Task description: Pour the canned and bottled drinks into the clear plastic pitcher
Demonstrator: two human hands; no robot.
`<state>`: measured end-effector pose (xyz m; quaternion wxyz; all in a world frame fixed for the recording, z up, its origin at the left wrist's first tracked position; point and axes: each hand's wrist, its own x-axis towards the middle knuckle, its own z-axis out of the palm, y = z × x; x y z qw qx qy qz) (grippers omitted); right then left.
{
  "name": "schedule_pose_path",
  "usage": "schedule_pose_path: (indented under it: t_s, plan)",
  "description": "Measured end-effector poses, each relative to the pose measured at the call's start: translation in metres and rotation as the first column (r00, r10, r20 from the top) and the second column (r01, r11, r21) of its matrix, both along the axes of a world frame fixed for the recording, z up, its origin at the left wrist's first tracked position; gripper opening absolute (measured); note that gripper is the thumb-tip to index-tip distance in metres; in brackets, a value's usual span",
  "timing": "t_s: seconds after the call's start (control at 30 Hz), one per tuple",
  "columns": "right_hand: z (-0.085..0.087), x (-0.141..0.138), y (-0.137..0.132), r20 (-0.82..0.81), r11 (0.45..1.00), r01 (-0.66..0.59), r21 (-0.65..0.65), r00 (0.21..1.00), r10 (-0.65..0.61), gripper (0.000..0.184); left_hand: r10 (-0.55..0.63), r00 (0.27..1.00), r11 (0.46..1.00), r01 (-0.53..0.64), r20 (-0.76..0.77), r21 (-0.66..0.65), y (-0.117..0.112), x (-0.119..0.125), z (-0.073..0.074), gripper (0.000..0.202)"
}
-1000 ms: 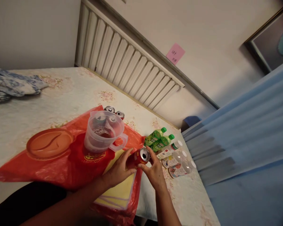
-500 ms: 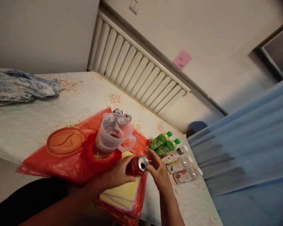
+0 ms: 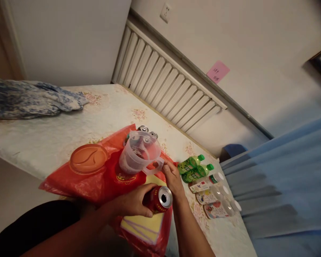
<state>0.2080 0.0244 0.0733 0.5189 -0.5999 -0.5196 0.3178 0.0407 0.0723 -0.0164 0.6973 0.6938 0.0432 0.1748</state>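
My left hand [image 3: 135,201] is wrapped around a red drink can [image 3: 158,200], whose opened top faces up and toward me. Just beyond it stands a translucent plastic jug [image 3: 130,160] with some dark, foamy liquid inside. My right hand [image 3: 173,178] is at the jug's handle, its fingers curled against the outer side; part of the grip is hidden. An orange-red round lid [image 3: 88,158] lies to the left of the jug. Behind the jug are two opened cans [image 3: 153,135], partly covered by it.
A red plastic bag [image 3: 85,185] lies under the jug, with a yellow cloth [image 3: 143,228] in front. Green-capped bottles [image 3: 195,174] and several clear bottles [image 3: 216,210] stand at the right. A patterned cloth [image 3: 34,100] lies far left, and a radiator [image 3: 166,78] runs behind the table.
My right hand has left the can's rim and moved up to the jug's handle. The can stays in my left hand, now a little nearer me. The view has shifted slightly left.
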Motion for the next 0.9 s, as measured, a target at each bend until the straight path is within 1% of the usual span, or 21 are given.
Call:
schedule_pose_path:
  t_s: [0.03, 0.1, 0.23, 0.3, 0.4, 0.5, 0.57, 0.7, 0.8, 0.9]
  plan:
    - [-0.002, -0.003, 0.004, 0.002, 1.000, -0.030, -0.007, 1.000, 0.030, 0.044, 0.000, 1.000, 1.000, 0.000, -0.003, 0.005, 0.001, -0.002, 0.001, 0.086]
    - [-0.008, -0.010, 0.012, -0.049, 0.998, -0.064, 0.014, 0.997, 0.065, 0.045, 0.007, 1.000, 1.000, -0.006, -0.025, 0.017, 0.002, -0.005, 0.003, 0.084]
    - [-0.016, -0.025, 0.030, -0.201, 0.995, -0.028, 0.093, 0.979, 0.046, 0.051, 0.016, 0.997, 0.999, -0.013, -0.078, 0.041, 0.004, -0.010, 0.008, 0.085]
    - [-0.014, -0.031, 0.037, -0.248, 0.992, 0.000, 0.126, 0.968, 0.032, 0.051, 0.007, 0.998, 0.999, -0.004, -0.064, 0.036, 0.006, -0.014, 0.009, 0.084]
    - [-0.005, -0.034, 0.044, -0.298, 0.982, 0.048, 0.181, 0.954, 0.009, 0.051, -0.002, 1.000, 1.000, 0.002, -0.011, 0.018, 0.011, -0.019, 0.013, 0.082]
    - [0.010, -0.030, 0.042, -0.333, 0.970, 0.104, 0.219, 0.943, -0.026, 0.050, 0.000, 1.000, 1.000, 0.000, -0.007, 0.017, 0.015, -0.024, 0.019, 0.084]
    - [0.025, -0.024, 0.038, -0.340, 0.956, 0.158, 0.247, 0.938, -0.067, 0.049, -0.007, 1.000, 1.000, 0.008, -0.008, 0.019, 0.017, -0.025, 0.021, 0.088]
    - [0.063, -0.008, 0.025, -0.335, 0.917, 0.258, 0.304, 0.930, -0.151, 0.050, -0.007, 1.000, 0.999, 0.008, -0.022, 0.053, 0.020, -0.027, 0.022, 0.087]
    - [0.092, 0.004, 0.013, -0.321, 0.897, 0.281, 0.340, 0.932, -0.171, 0.051, 0.041, 0.998, 0.996, -0.038, -0.042, 0.081, 0.024, -0.028, 0.021, 0.084]
    - [0.114, 0.017, -0.003, -0.300, 0.881, 0.297, 0.368, 0.935, -0.189, 0.054, 0.096, 0.995, 0.991, -0.091, -0.042, 0.098, 0.031, -0.029, 0.024, 0.083]
